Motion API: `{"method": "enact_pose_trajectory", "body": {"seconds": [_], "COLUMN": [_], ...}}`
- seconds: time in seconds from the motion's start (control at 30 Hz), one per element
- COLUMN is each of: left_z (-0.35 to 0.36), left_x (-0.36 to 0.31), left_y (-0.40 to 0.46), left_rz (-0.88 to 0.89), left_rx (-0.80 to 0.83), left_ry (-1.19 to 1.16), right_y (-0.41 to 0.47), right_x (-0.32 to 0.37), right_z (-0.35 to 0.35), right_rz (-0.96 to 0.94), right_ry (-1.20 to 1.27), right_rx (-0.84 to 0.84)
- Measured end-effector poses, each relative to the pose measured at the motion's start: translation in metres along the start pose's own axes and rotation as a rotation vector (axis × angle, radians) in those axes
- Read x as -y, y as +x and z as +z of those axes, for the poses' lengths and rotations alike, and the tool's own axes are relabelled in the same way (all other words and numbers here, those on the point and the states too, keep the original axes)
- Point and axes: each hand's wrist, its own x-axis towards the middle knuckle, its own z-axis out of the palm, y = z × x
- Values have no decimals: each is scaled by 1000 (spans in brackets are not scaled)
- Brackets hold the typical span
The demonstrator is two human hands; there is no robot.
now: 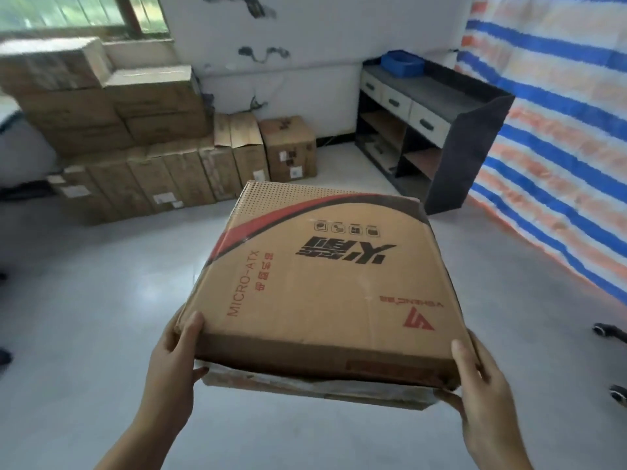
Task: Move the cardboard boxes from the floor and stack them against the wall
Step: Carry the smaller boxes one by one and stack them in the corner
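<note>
**Box in both hands, stack ahead to the left**

Carried off the floor, flat face up: one box [319, 276] marked MICRO-ATX, held at the near corners. Left hand [173, 364] clamped on the near-left corner, thumb on top, fingers curled beneath. Right hand [481, 391] gripping the near-right corner the same way, thumb on the top edge, fingers under. Broad face tilted slightly, far edge pointing away toward the wall [305, 45].

Key relation for the next move: stack [135, 137] against the wall, lying ahead and to the left of the box, well apart across bare floor [101, 300]. Left hand the nearer to it. Likely a forward walk with a swing left, then a set-down on or beside the stack.

Counts: one box in hand; two hands on it. In the stack, roughly a dozen boxes, though blur at the left edge makes an exact count unsafe. Upright row at floor level, larger ones piled above it. One cabinet [441, 130] to the right, with three drawers and one blue tub [402, 62] on top. One striped tarp [559, 130] on the right wall.
</note>
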Motion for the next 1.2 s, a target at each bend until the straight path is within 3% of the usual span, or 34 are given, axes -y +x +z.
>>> {"method": "enact_pose_trajectory", "body": {"seconds": [0.37,0.87,1.2], "left_z": [-79,-103,-165], "left_x": [-28,-98,-142], "left_y": [130,415,646], "left_rz": [7,53,40], "left_rx": [-279,-558,-573], "left_ry": [-93,-175,-180], "right_y": [66,225,289], "right_x": [29,85,78], "right_z": [210,549,788], "right_rz": [-53,-120,-115], "right_ry": [-128,-214,-200], "right_rx": [319,582,550]}}
